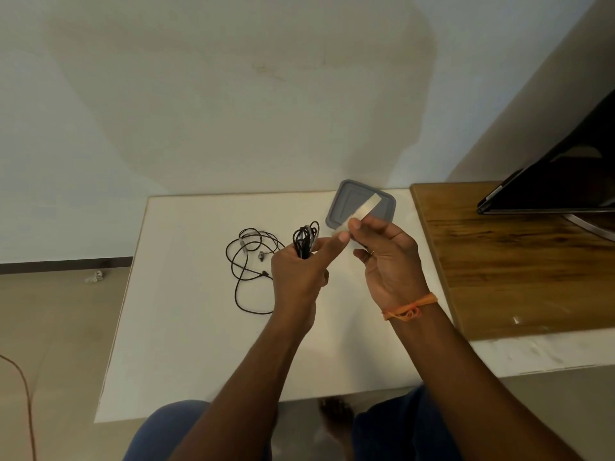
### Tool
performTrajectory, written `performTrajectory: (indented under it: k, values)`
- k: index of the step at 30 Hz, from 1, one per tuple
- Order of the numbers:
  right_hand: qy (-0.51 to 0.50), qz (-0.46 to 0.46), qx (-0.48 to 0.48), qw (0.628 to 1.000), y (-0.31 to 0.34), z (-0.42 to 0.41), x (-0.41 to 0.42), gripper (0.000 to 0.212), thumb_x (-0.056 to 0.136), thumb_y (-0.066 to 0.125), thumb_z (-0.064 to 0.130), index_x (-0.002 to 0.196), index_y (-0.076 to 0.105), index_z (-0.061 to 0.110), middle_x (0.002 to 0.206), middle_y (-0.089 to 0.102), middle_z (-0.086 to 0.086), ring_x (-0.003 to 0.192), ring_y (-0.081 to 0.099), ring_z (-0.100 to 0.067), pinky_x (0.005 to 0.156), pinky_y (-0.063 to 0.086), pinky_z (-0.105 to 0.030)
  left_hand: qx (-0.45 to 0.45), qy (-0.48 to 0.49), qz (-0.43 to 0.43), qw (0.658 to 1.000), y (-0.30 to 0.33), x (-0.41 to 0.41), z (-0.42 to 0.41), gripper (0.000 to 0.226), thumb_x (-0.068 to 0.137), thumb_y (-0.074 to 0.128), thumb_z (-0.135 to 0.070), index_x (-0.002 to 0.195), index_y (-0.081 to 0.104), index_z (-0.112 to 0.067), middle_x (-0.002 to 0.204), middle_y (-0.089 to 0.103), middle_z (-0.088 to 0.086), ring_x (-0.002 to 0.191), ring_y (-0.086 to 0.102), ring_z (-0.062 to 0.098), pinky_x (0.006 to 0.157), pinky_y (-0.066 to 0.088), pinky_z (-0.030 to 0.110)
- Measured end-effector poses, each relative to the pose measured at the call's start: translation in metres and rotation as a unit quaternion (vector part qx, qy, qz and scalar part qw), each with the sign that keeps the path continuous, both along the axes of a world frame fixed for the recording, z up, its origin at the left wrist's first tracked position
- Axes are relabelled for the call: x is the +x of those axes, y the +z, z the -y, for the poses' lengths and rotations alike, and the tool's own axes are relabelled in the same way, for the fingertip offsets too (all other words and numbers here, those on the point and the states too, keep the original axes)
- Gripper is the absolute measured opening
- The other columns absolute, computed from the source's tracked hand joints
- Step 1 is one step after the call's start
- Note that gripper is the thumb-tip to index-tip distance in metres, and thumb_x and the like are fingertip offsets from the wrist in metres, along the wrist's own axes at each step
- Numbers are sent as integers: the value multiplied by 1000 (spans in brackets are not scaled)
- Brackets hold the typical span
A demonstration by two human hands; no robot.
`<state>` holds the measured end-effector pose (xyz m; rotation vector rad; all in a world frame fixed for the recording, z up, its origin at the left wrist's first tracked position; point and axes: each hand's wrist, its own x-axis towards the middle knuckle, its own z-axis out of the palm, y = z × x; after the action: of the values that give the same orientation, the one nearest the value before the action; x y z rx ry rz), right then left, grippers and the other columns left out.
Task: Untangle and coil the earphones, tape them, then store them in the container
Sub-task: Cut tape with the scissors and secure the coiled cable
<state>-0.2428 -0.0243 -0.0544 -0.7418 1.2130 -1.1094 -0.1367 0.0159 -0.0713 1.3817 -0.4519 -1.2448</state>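
Note:
My left hand (301, 271) grips a coiled bundle of black earphones (305, 239), whose loops stick up above the fist. Its thumb reaches right and touches the lower end of a strip of clear tape (361, 212). My right hand (382, 254) pinches that strip between thumb and fingers, and the strip slants up to the right. A second pair of black earphones (248, 271) lies loose and tangled on the white table (186, 311), left of my hands. A grey square container (339, 202) sits at the table's far edge, partly hidden behind the tape and my right hand.
A wooden board (519, 261) adjoins the white table on the right, with a dark tilted screen (562, 174) standing on it. A wall rises behind the table. Floor lies to the left, with a small white object (95, 277) and a thin cable (23, 390).

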Motion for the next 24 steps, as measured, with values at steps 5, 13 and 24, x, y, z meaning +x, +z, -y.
performTrajectory:
  k: [5, 13, 24]
  values:
    - [21, -5, -8, 1000, 4, -3, 3, 18, 82, 71, 10, 72, 77, 24, 84, 75, 10, 98, 63, -22, 83, 46, -37, -7, 24, -27, 999, -4, 3, 2, 16, 80, 80, -17, 89, 73, -5, 49, 43, -4, 53, 27, 18, 52, 28, 30]
    - [-4, -21, -30, 999, 0, -2, 2, 13, 80, 73, 12, 75, 75, 23, 80, 74, 11, 97, 65, -27, 81, 50, -37, 10, 19, 11, 1000, -8, 8, 5, 10, 78, 82, -16, 80, 74, -11, 50, 47, -2, 49, 36, 14, 49, 35, 26]
    - [0, 119, 25, 993, 4, 3, -4, 5, 92, 59, 6, 96, 62, 5, 95, 73, -17, 94, 72, -36, 76, 60, -42, -7, -133, 5, 991, -5, 24, 9, 17, 88, 71, -17, 95, 71, -1, 51, 38, -3, 47, 34, 16, 56, 34, 31]
